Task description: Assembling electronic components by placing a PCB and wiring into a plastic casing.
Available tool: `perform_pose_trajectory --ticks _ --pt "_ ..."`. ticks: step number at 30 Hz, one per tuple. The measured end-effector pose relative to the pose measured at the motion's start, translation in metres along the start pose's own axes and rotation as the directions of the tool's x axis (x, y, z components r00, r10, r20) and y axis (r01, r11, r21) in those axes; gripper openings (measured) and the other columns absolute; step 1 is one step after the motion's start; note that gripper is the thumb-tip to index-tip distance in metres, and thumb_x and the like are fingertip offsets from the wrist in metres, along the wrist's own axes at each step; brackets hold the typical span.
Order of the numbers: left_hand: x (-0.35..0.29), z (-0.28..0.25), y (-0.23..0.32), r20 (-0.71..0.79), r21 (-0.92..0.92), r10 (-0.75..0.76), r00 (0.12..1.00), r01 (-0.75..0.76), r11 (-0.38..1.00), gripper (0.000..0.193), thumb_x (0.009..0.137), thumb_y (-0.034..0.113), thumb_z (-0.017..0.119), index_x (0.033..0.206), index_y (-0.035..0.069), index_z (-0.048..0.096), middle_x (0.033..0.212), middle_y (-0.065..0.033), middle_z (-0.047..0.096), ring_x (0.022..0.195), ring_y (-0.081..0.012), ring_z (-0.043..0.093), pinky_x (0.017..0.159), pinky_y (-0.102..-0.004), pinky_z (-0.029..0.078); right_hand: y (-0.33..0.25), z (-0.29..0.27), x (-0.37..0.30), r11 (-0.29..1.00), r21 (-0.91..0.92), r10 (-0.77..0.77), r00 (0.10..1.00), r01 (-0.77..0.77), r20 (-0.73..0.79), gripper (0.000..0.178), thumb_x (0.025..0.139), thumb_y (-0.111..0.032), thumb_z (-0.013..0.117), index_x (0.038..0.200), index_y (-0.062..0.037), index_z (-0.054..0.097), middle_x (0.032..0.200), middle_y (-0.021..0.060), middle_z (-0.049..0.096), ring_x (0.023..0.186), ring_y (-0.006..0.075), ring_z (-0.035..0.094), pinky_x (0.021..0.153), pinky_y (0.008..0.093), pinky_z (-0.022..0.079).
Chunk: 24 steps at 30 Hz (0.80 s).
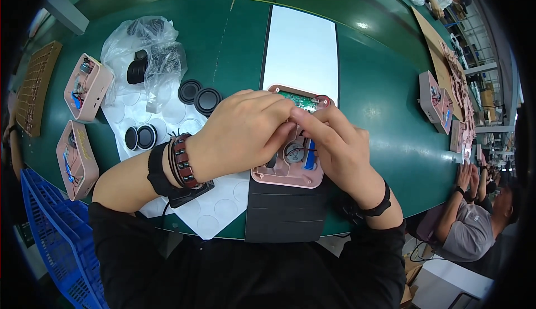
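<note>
A pink plastic housing (pixel 285 178) lies open side up in front of me. Inside it are a green circuit board (pixel 303 101) at the far end, a round grey part (pixel 294 152) with thin wires, and a blue piece (pixel 310 157) along the right wall. My left hand (pixel 240 127) reaches over the housing from the left, fingers bent and pressed together. From the right comes my right hand (pixel 341 144), its thumb and forefinger pinched against the left fingertips just below the board. Whatever sits between the fingertips is too small and covered to make out.
Black round caps (pixel 207 101) and a clear plastic bag (pixel 167 63) lie left on a sheet of round stickers (pixel 209 208). More pink housings (pixel 78 158) stand far left and right (pixel 432 102). A blue crate (pixel 56 242) is lower left. Co-workers (pixel 474 219) sit at right.
</note>
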<state>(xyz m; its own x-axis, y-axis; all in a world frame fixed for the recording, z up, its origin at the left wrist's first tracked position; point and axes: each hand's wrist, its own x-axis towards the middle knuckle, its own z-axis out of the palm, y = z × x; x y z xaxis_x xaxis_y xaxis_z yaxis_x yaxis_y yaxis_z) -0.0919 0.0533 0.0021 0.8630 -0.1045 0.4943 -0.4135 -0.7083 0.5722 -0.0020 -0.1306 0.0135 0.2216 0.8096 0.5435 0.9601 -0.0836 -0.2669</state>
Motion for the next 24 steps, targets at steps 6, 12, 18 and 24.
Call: perform_pose_trajectory --ticks 6,12,18,24 --pt "0.0 -0.003 0.002 0.027 -0.004 -0.039 0.999 0.039 0.999 0.014 0.075 0.005 0.066 0.086 0.006 0.058 0.076 -0.0082 0.062 0.071 -0.0282 0.06 0.064 -0.0378 0.042 0.001 0.008 -0.003 0.999 -0.042 -0.023 0.994 0.018 -0.103 0.066 0.069 -0.002 0.064 0.131 -0.022 0.059 0.085 -0.0006 0.059 0.049 0.012 0.051 0.041 0.0242 0.042" --pt "0.001 -0.003 0.004 0.037 0.029 -0.046 0.998 0.045 0.999 0.01 0.077 0.01 0.064 0.084 0.007 0.057 0.075 -0.0068 0.062 0.072 -0.0268 0.061 0.066 -0.0367 0.042 -0.005 0.004 -0.001 0.967 -0.231 -0.128 0.988 0.107 -0.081 0.059 0.072 -0.01 0.068 0.129 -0.025 0.06 0.085 -0.0012 0.059 0.048 0.0095 0.05 0.041 0.0228 0.041" --pt "0.0 -0.002 0.001 0.02 0.042 -0.037 0.999 0.036 0.998 0.016 0.072 0.007 0.067 0.085 0.01 0.059 0.075 -0.0038 0.063 0.07 -0.0239 0.06 0.065 -0.0337 0.036 -0.006 0.001 0.0 0.967 -0.231 -0.126 0.99 0.11 -0.059 0.056 0.076 -0.011 0.068 0.129 -0.0252 0.06 0.085 -0.0006 0.059 0.048 0.0084 0.049 0.041 0.0224 0.04" --pt "0.0 -0.002 0.003 0.028 0.05 -0.046 0.999 0.044 0.998 0.015 0.072 0.007 0.067 0.084 0.01 0.059 0.076 -0.0028 0.064 0.07 -0.0221 0.061 0.067 -0.0335 0.036 -0.01 -0.002 0.002 0.957 -0.262 -0.125 0.992 0.122 0.005 0.058 0.074 -0.013 0.068 0.13 -0.0247 0.06 0.082 -0.0022 0.058 0.048 0.0072 0.048 0.041 0.0218 0.037"
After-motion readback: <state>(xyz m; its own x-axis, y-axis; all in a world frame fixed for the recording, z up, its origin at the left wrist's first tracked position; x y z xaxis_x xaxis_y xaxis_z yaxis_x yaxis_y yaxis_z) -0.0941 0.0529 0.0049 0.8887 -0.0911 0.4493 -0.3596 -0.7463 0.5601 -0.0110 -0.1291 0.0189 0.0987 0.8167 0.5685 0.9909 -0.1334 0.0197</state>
